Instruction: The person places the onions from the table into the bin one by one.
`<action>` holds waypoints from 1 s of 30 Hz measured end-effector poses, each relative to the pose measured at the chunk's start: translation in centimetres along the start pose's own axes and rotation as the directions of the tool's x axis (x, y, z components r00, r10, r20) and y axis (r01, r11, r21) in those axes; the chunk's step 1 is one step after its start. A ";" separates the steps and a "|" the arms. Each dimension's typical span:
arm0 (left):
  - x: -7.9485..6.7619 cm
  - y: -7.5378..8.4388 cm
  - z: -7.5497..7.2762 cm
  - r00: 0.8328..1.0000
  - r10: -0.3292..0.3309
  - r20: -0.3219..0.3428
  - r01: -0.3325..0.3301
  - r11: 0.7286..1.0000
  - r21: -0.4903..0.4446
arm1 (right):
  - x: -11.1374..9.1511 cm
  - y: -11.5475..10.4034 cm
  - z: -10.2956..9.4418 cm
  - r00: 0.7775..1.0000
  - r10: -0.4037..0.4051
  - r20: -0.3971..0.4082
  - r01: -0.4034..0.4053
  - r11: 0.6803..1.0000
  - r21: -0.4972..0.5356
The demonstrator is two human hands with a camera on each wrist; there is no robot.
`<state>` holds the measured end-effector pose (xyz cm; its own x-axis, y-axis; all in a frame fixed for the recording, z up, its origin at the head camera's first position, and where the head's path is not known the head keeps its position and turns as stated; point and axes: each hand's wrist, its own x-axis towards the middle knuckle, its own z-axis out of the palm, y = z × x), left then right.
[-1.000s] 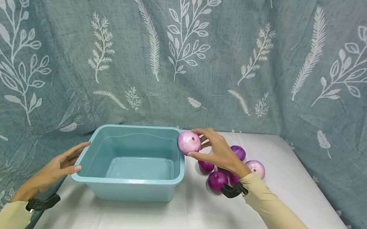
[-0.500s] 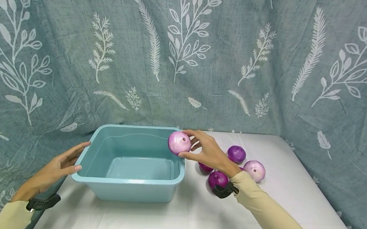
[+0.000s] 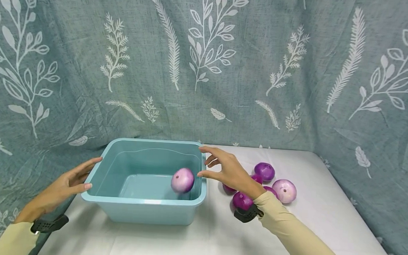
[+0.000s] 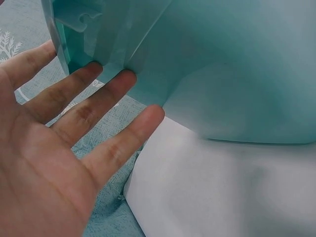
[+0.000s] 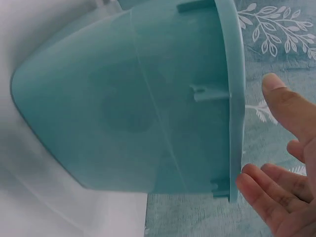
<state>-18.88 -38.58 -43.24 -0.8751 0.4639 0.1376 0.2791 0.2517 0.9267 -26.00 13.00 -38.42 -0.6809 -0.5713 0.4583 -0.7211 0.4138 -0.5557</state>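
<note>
A pale purple onion (image 3: 182, 180) is inside the teal plastic tub (image 3: 144, 201), near its right wall. My right hand (image 3: 222, 169) hovers at the tub's right rim, thumb and fingers spread apart with nothing between them. In the right wrist view, the fingertips (image 5: 249, 180) come right up to the rim. My left hand (image 3: 62, 183) rests at the tub's left side, thumb over the front corner of the rim. The left wrist view shows its straight fingers (image 4: 106, 94) against the tub's outer wall.
To the right, partly behind my right wrist, lie several dark purple onions (image 3: 264, 172) and one paler onion (image 3: 284, 191) on the white tabletop (image 3: 309, 225). A patterned grey-green cloth (image 3: 197, 115) hangs behind and along both sides.
My right hand carried the pale onion left over the rim and let go of it; the onion is now down in the tub. The left hand has stayed in place.
</note>
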 end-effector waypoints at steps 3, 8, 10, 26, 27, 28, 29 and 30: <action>0.1 0.1 0.0 1.000 0.002 0.001 -0.002 1.000 -0.005 | -0.8 0.7 -0.7 1.000 0.004 -0.008 -0.004 1.000 -0.004; 0.2 0.2 0.1 1.000 0.002 0.003 -0.002 1.000 -0.001 | -2.6 2.5 -2.5 0.999 0.005 -0.040 -0.008 0.998 -0.057; 0.2 0.3 0.1 1.000 0.003 0.006 -0.003 1.000 0.001 | -3.5 3.2 -3.4 0.999 0.015 -0.051 -0.020 0.996 -0.089; 0.2 -0.1 0.2 1.000 0.013 -0.007 -0.014 1.000 -0.012 | -12.3 8.5 -10.2 0.974 0.171 -0.149 -0.213 0.913 -0.347; 0.2 -0.1 0.2 1.000 0.018 -0.006 -0.018 1.000 -0.007 | -12.9 8.7 -10.4 0.972 0.180 -0.153 -0.224 0.910 -0.348; 0.2 -0.1 0.2 1.000 0.018 -0.008 -0.018 1.000 -0.005 | -13.4 8.9 -10.7 0.969 0.190 -0.156 -0.234 0.906 -0.353; 0.2 -0.1 0.2 1.000 0.016 -0.011 -0.016 1.000 0.000 | -14.0 9.1 -10.9 0.966 0.202 -0.161 -0.247 0.902 -0.354; 0.2 -0.1 0.1 1.000 0.013 -0.013 -0.013 1.000 0.003 | -14.6 9.2 -11.2 0.962 0.217 -0.165 -0.263 0.898 -0.353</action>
<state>-18.99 -38.41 -43.37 -0.8765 0.4561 0.1543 0.2916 0.2480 0.9238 -24.13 33.10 -42.51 -0.8326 -0.3432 0.4348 -0.5138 0.7716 -0.3749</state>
